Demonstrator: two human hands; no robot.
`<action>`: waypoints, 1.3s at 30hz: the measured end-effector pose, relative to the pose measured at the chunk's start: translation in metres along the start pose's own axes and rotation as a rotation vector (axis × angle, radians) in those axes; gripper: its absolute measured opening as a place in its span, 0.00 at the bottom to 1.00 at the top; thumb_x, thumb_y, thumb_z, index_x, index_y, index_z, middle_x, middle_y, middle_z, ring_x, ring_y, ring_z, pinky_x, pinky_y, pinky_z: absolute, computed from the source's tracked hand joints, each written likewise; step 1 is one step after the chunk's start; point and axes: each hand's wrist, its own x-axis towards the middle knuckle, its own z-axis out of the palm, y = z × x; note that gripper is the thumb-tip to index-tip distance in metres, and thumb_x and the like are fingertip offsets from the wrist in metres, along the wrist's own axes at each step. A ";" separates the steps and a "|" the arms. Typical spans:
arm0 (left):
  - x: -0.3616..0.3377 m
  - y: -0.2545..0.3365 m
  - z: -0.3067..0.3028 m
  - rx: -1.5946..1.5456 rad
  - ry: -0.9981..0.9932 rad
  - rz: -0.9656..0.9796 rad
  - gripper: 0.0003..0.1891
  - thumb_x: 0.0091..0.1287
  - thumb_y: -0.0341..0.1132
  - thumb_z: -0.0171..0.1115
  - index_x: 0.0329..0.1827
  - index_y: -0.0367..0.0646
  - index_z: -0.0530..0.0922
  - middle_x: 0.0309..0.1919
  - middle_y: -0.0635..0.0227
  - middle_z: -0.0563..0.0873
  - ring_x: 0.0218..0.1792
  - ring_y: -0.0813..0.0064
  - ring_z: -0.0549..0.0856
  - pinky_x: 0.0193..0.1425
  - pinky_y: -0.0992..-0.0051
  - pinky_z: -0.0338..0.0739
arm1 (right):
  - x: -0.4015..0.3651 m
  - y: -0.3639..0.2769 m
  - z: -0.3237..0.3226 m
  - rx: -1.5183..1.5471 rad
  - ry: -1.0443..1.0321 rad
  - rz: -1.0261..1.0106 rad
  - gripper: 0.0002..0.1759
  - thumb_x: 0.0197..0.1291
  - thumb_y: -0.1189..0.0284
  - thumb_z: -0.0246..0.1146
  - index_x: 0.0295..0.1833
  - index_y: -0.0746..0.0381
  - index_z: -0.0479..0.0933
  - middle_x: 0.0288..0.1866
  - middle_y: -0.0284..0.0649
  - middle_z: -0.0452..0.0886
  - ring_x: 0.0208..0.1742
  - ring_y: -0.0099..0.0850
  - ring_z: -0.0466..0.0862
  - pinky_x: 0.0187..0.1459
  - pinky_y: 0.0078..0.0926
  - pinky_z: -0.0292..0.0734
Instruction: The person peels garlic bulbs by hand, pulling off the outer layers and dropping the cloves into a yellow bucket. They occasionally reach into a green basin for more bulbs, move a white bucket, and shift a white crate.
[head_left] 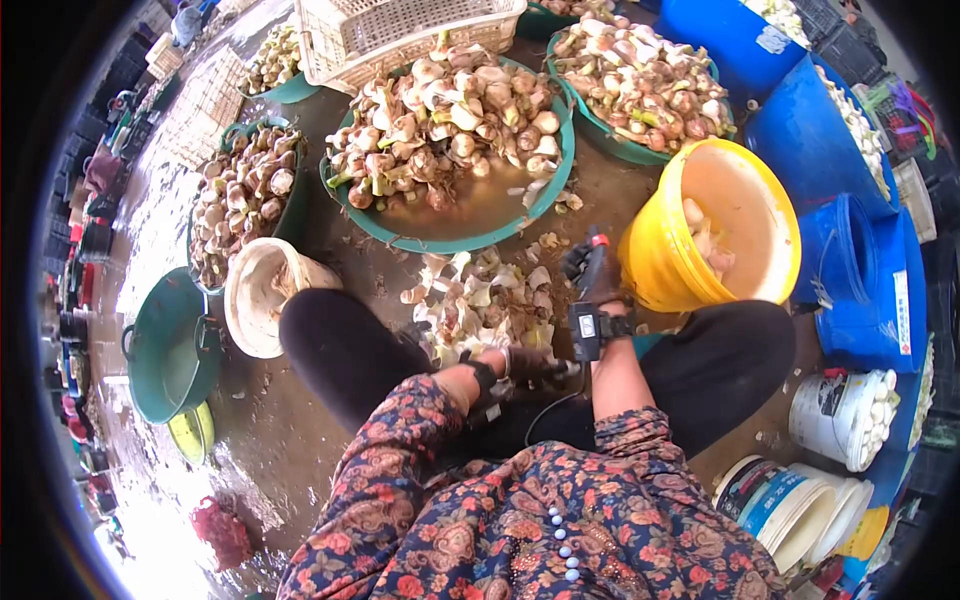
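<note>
My right hand (597, 275), in a dark glove with a device strapped at the wrist, is raised just left of the yellow bucket (650, 240); its fingers look bent, but what they hold, if anything, cannot be made out. Lower and to the left, my left hand (535, 365), also dark-gloved, lies between my knees at the near edge of a pile of pale peelings (480, 305); its fingers are unclear. Beyond the pile a wide green basin (450, 243) holds muddy water and a heap of bulbs (450, 120). A few peeled pieces (708, 245) lie inside the yellow bucket.
More bulbs fill tubs at the left (240, 200) and upper right (650, 90). A white bucket (250, 300) touches my left knee's side. Blue barrels (815, 130) and white buckets (840, 410) line the right. A plastic crate (400, 35) stands behind the basin.
</note>
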 end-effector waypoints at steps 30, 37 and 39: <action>0.051 -0.001 0.165 0.371 0.015 0.175 0.18 0.65 0.44 0.51 0.49 0.41 0.77 0.44 0.59 0.82 0.42 0.67 0.80 0.49 0.66 0.72 | 0.077 0.120 0.047 -0.401 -0.347 0.132 0.11 0.56 0.67 0.60 0.25 0.60 0.73 0.17 0.30 0.74 0.12 0.21 0.70 0.14 0.21 0.64; -0.049 0.013 0.046 0.562 1.088 0.068 0.20 0.62 0.46 0.56 0.48 0.39 0.76 0.37 0.51 0.83 0.38 0.54 0.81 0.44 0.63 0.75 | 0.133 0.182 0.031 -0.800 -0.349 -0.100 0.16 0.53 0.61 0.59 0.18 0.58 0.73 0.12 0.29 0.71 0.10 0.26 0.70 0.13 0.26 0.62; -0.087 0.017 -0.010 -0.047 1.489 0.023 0.16 0.63 0.44 0.59 0.42 0.39 0.79 0.29 0.55 0.83 0.29 0.62 0.81 0.36 0.68 0.75 | 0.099 0.132 0.034 -0.634 -0.447 0.038 0.17 0.58 0.59 0.56 0.21 0.56 0.72 0.14 0.29 0.71 0.13 0.22 0.70 0.15 0.24 0.62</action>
